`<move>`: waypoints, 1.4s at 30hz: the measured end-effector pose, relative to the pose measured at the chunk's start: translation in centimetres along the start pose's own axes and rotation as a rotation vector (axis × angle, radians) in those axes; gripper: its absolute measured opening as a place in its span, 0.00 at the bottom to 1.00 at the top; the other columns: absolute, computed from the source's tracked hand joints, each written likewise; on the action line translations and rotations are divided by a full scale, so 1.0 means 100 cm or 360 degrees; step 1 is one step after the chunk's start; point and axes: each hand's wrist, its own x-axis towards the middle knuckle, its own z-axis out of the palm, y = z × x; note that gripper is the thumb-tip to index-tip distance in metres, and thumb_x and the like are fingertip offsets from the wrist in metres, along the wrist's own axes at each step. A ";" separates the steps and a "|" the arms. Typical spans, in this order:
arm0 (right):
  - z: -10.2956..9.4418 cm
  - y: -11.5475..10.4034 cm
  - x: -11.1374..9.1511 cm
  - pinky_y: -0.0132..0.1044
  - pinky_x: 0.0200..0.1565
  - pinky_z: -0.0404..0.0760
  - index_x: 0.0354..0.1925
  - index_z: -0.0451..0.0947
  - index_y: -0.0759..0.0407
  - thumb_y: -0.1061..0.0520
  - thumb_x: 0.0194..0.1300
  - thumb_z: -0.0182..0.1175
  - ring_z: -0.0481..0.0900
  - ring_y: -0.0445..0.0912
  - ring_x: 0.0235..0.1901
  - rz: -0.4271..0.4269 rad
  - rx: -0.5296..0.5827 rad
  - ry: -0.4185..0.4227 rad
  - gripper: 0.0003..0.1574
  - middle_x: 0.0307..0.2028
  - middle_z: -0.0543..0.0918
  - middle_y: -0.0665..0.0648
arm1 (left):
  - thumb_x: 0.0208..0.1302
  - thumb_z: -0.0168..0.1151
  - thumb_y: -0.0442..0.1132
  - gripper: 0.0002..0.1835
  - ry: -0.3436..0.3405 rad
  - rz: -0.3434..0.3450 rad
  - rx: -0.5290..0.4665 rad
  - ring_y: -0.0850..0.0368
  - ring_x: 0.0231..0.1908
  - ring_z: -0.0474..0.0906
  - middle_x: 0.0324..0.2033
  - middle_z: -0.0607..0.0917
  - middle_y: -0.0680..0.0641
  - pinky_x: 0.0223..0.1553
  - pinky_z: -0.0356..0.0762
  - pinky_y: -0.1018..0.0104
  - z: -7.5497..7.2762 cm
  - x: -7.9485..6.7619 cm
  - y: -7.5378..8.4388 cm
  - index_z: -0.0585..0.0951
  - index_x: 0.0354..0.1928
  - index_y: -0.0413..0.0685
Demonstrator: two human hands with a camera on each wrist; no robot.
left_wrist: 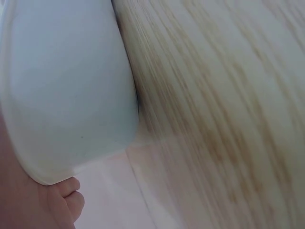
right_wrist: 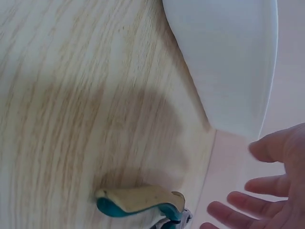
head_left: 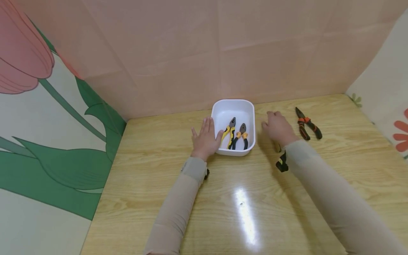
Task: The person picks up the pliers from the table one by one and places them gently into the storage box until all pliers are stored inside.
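Observation:
A white tray [head_left: 233, 152] holds yellow-and-black pliers [head_left: 231, 132] and orange-and-black pliers [head_left: 243, 136]. My left hand [head_left: 205, 140] rests against the tray's left rim with fingers extended and the thumb near the rim's inner side. To the right of the tray, my right hand [head_left: 278, 126] hovers over the table, holding nothing. Its fingers are spread apart in the right wrist view. Below it lies a tool with a tan and teal handle [right_wrist: 138, 199]; its metal end is partly cut off there, and the hand covers most of it in the head view.
Pliers with red-and-black handles [head_left: 307, 125] lie on the wooden table [head_left: 153, 184] to the right of my right hand. A pinkish cloth backdrop [head_left: 172, 63] rises behind the table. Flower-printed panels [head_left: 63, 170] stand at both sides.

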 end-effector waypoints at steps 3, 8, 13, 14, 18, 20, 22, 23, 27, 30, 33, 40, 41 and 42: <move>-0.003 0.002 -0.001 0.71 0.62 0.66 0.72 0.48 0.83 0.56 0.76 0.45 0.63 0.78 0.63 0.0012 -0.0032 -0.0033 0.40 0.65 0.57 0.87 | 0.78 0.32 0.64 0.41 -0.0001 -0.0010 0.0009 0.54 0.80 0.35 0.81 0.44 0.48 0.75 0.27 0.36 0.002 0.000 -0.001 0.42 0.82 0.47; -0.009 0.007 -0.002 0.70 0.61 0.68 0.71 0.42 0.87 0.58 0.74 0.46 0.64 0.80 0.60 0.0015 -0.0069 -0.0080 0.42 0.63 0.56 0.90 | 0.78 0.33 0.65 0.42 0.0016 -0.0015 0.0002 0.55 0.80 0.35 0.81 0.44 0.48 0.75 0.32 0.35 0.002 -0.001 -0.001 0.43 0.81 0.46; -0.016 0.013 -0.005 0.69 0.54 0.73 0.66 0.52 0.88 0.60 0.72 0.46 0.69 0.77 0.55 0.0034 -0.0102 -0.0121 0.37 0.57 0.64 0.89 | 0.78 0.34 0.64 0.42 0.0014 -0.0024 -0.0011 0.56 0.80 0.34 0.81 0.44 0.48 0.75 0.29 0.36 0.000 -0.003 0.001 0.43 0.81 0.46; -0.016 0.014 -0.006 0.68 0.53 0.74 0.64 0.54 0.88 0.60 0.71 0.46 0.70 0.76 0.54 0.0042 -0.0104 -0.0131 0.35 0.55 0.65 0.89 | 0.78 0.34 0.64 0.42 0.0013 -0.0024 -0.0009 0.56 0.79 0.34 0.81 0.44 0.48 0.75 0.28 0.36 -0.001 -0.003 0.001 0.43 0.81 0.46; -0.017 0.018 -0.009 0.61 0.44 0.76 0.55 0.64 0.85 0.62 0.67 0.46 0.74 0.69 0.45 0.0069 -0.0090 -0.0153 0.27 0.49 0.72 0.85 | 0.79 0.35 0.64 0.42 0.0020 -0.0019 -0.0007 0.55 0.80 0.35 0.81 0.45 0.48 0.75 0.26 0.36 -0.002 -0.003 0.002 0.44 0.81 0.46; -0.016 0.019 -0.010 0.58 0.40 0.75 0.52 0.66 0.83 0.63 0.67 0.46 0.73 0.67 0.42 0.0072 -0.0094 -0.0155 0.24 0.48 0.73 0.84 | 0.79 0.35 0.63 0.41 0.0021 -0.0021 0.0000 0.55 0.80 0.36 0.81 0.45 0.48 0.75 0.28 0.36 -0.002 -0.003 0.002 0.44 0.81 0.46; -0.017 0.020 -0.012 0.56 0.38 0.74 0.51 0.68 0.83 0.62 0.68 0.47 0.72 0.67 0.42 0.0074 -0.0097 -0.0155 0.22 0.48 0.73 0.84 | 0.79 0.35 0.63 0.41 0.0027 -0.0023 0.0010 0.55 0.80 0.36 0.81 0.45 0.48 0.75 0.30 0.35 -0.001 -0.003 0.002 0.44 0.81 0.45; -0.017 0.021 -0.013 0.55 0.37 0.74 0.51 0.68 0.83 0.62 0.68 0.48 0.72 0.68 0.42 0.0073 -0.0100 -0.0156 0.23 0.48 0.73 0.84 | 0.79 0.35 0.63 0.41 0.0026 -0.0025 0.0012 0.55 0.80 0.36 0.81 0.45 0.48 0.75 0.30 0.35 -0.001 -0.003 0.003 0.44 0.81 0.45; -0.018 0.023 -0.016 0.57 0.39 0.75 0.49 0.71 0.85 0.59 0.72 0.51 0.71 0.73 0.46 0.0094 -0.0095 -0.0158 0.24 0.50 0.72 0.86 | 0.78 0.34 0.64 0.42 0.0021 -0.0028 0.0006 0.56 0.80 0.35 0.81 0.44 0.49 0.75 0.28 0.36 0.001 -0.003 0.003 0.43 0.81 0.46; -0.018 0.026 -0.018 0.60 0.40 0.75 0.50 0.70 0.86 0.59 0.72 0.51 0.69 0.76 0.49 0.0138 -0.0057 -0.0170 0.25 0.51 0.69 0.86 | 0.78 0.32 0.65 0.42 0.0020 -0.0022 -0.0004 0.56 0.79 0.35 0.81 0.43 0.49 0.75 0.26 0.36 0.001 -0.003 0.003 0.43 0.81 0.46; -0.017 0.028 -0.019 0.60 0.39 0.76 0.57 0.61 0.89 0.60 0.71 0.48 0.69 0.74 0.47 0.0213 -0.0003 -0.0193 0.31 0.51 0.67 0.87 | 0.78 0.31 0.65 0.42 0.0029 -0.0014 0.0005 0.55 0.80 0.36 0.81 0.43 0.48 0.75 0.28 0.36 0.000 -0.004 0.003 0.44 0.81 0.46; -0.012 0.036 -0.017 0.57 0.39 0.75 0.61 0.51 0.92 0.61 0.70 0.43 0.69 0.71 0.44 0.0300 0.0025 -0.0238 0.35 0.49 0.66 0.89 | 0.78 0.30 0.66 0.42 0.0028 -0.0020 0.0020 0.55 0.80 0.36 0.81 0.42 0.49 0.75 0.32 0.35 0.001 -0.003 0.003 0.42 0.81 0.47; -0.012 0.037 -0.017 0.56 0.38 0.75 0.60 0.53 0.91 0.61 0.70 0.43 0.70 0.70 0.42 0.0302 0.0027 -0.0238 0.34 0.48 0.67 0.88 | 0.78 0.30 0.66 0.42 0.0025 -0.0021 0.0013 0.55 0.80 0.36 0.81 0.42 0.49 0.75 0.32 0.35 0.002 -0.002 0.004 0.42 0.81 0.47; -0.011 0.039 -0.017 0.54 0.36 0.75 0.58 0.55 0.91 0.61 0.69 0.43 0.70 0.69 0.40 0.0302 0.0024 -0.0238 0.32 0.46 0.68 0.87 | 0.78 0.30 0.66 0.42 0.0022 -0.0023 0.0011 0.55 0.80 0.36 0.81 0.42 0.50 0.75 0.32 0.35 0.002 -0.002 0.004 0.42 0.82 0.47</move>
